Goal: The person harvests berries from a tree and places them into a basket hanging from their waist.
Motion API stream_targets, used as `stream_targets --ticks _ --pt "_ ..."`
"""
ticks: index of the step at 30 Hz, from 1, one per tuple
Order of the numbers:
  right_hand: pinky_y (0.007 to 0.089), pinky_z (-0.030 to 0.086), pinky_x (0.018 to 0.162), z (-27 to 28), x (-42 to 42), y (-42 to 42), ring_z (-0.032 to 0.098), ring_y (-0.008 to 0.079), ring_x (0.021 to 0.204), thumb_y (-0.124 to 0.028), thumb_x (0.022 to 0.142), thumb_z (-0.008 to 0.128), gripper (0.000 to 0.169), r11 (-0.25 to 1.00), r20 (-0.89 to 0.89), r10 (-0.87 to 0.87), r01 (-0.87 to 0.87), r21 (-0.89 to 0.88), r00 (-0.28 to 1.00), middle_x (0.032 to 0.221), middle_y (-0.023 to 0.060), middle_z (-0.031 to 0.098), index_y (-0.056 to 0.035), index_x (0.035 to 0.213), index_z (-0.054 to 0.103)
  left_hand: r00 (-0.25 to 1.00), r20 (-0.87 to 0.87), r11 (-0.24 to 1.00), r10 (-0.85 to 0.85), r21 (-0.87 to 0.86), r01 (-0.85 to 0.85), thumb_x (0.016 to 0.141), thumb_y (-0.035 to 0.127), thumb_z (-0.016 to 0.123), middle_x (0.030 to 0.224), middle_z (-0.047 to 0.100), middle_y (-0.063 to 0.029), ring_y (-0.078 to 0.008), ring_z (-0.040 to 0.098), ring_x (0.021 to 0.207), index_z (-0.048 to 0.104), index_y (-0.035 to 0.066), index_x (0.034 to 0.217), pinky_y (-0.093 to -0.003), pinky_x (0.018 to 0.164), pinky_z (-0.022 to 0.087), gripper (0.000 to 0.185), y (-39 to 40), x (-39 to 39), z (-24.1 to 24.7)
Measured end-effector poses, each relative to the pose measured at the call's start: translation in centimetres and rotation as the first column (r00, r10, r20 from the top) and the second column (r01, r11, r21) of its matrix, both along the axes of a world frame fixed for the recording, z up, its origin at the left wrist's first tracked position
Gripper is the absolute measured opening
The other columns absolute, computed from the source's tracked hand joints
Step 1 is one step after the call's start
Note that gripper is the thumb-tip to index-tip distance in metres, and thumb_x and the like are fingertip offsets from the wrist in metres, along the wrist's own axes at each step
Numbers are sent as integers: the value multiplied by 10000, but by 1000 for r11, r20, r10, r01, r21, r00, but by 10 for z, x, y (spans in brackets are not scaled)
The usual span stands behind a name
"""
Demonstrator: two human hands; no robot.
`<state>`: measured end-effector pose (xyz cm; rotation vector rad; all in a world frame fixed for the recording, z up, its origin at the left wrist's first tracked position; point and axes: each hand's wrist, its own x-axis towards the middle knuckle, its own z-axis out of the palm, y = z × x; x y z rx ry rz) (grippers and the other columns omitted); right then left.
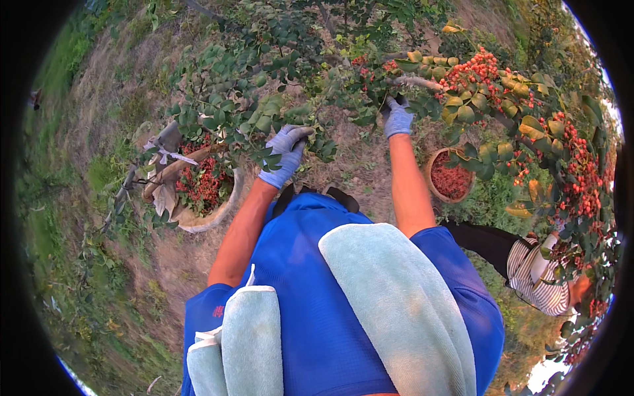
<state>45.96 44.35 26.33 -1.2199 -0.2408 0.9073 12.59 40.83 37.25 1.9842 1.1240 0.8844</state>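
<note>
My left hand (286,152), in a blue-grey work glove, is among green leafy twigs (267,121). Its fingers point right and touch the foliage; whether they pinch a stem is unclear. Farther right, my right hand (397,119) wears a matching glove with dark fingertips. It reaches up into leaves below a bare branch (418,82), and the leaves partly hide its fingers. Small red berry clusters (365,74), apparently Sichuan pepper, hang just above and left of it. Larger red clusters (475,72) grow along the branch to the right.
A basket (237,190) with a wooden handle (185,166) holds red berries and leaves at left. Another round basket (430,171) of red berries stands on the ground at right. A laden branch (554,168) arches near a person in a striped shirt (537,277).
</note>
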Motion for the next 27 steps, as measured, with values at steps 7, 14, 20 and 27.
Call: stream_targets --ticks 7,14,20,27 --pt "326 521 861 -40 14 10 639 218 986 20 870 649 454 993 431 -104 119 -7 896 1212 99 644 -13 1310 542 1000 14 1000 -11 7 11 781 -63 665 1019 673 -83 -249 674 917 710 145 1078 -328 765 549 366 0 3 1" --pt "350 532 827 -29 4 20 643 214 977 -29 893 646 312 984 454 -162 180 4 876 1136 87 676 -10 1201 603 1000 13 999 -17 37 17 802 -42 663 1052 670 -88 -251 674 920 710 153 1085 -328 767 549 346 -1 3 -1" --pt "443 555 813 -19 -4 11 656 263 987 15 901 573 263 984 -272 -61 104 147 960 1093 93 679 -76 1148 585 1000 25 1000 -2 17 2 803 -39 659 1042 666 -90 -254 674 918 710 153 1081 -328 763 547 342 -3 1 -6" --pt "517 540 845 -31 17 11 634 322 1035 46 879 523 313 983 -356 15 50 174 934 1144 117 657 -76 1163 563 1000 14 1000 5 3 -5 803 -49 649 1024 667 -84 -252 673 900 712 148 1073 -328 750 543 341 -3 3 -3"
